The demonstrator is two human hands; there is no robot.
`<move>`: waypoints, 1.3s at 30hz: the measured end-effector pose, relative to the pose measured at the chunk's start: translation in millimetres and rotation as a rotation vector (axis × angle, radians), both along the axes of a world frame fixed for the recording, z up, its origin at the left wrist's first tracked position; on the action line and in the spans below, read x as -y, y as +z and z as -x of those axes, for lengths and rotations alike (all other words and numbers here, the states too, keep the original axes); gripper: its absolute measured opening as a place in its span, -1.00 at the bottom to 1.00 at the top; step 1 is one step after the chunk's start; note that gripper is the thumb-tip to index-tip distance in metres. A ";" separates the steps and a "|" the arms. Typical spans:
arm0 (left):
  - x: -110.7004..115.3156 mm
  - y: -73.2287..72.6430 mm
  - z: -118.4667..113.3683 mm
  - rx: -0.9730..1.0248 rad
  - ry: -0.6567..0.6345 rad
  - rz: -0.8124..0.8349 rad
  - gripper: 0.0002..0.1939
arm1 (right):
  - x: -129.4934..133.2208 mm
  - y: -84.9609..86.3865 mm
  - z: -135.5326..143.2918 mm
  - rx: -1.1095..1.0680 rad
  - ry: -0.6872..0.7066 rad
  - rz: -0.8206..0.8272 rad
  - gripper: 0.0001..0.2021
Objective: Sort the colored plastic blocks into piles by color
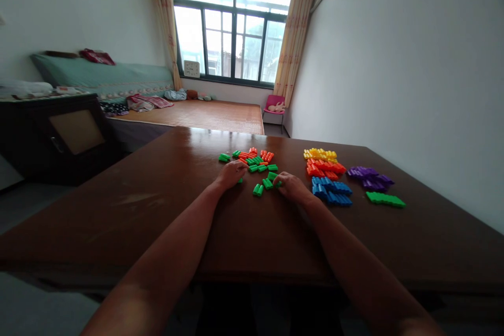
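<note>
Green blocks [268, 184] lie beside the right grip [292, 185] — fingertip side.

You have one left hand [231, 172] and one right hand [292, 187] at mid-frame. Toward the frame's right, you have one group each of yellow blocks [321, 155], orange blocks [325, 169], blue blocks [331, 190], purple blocks [365, 173] and green blocks [385, 199] (your loose blocks [258, 189], mid-frame, overlap too much to count).
</note>
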State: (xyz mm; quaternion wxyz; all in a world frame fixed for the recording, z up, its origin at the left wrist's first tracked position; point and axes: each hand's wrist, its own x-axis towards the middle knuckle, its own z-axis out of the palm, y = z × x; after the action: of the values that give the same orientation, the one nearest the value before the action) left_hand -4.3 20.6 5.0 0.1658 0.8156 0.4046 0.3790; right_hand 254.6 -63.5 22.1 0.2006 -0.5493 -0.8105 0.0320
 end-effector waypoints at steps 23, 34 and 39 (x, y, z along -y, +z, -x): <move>0.7 0.7 -0.2 -0.006 -0.024 0.015 -0.76 | -17.7 -18.2 9.5 -0.126 -0.078 -0.045 -0.75; -2.9 -4.1 0.0 -0.002 -0.037 0.010 -0.75 | -19.1 -20.0 16.3 -0.232 -0.013 -0.042 -0.88; -2.3 -4.3 0.4 -0.010 -0.034 0.018 -0.75 | -21.6 -23.7 13.6 -0.376 0.026 -0.030 -0.80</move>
State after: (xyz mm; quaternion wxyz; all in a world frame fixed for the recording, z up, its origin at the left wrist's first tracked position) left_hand -4.8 22.8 0.7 0.1772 0.8227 0.3951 0.3684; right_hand 241.0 -41.9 -1.6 0.3564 -0.5199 -0.7663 0.1244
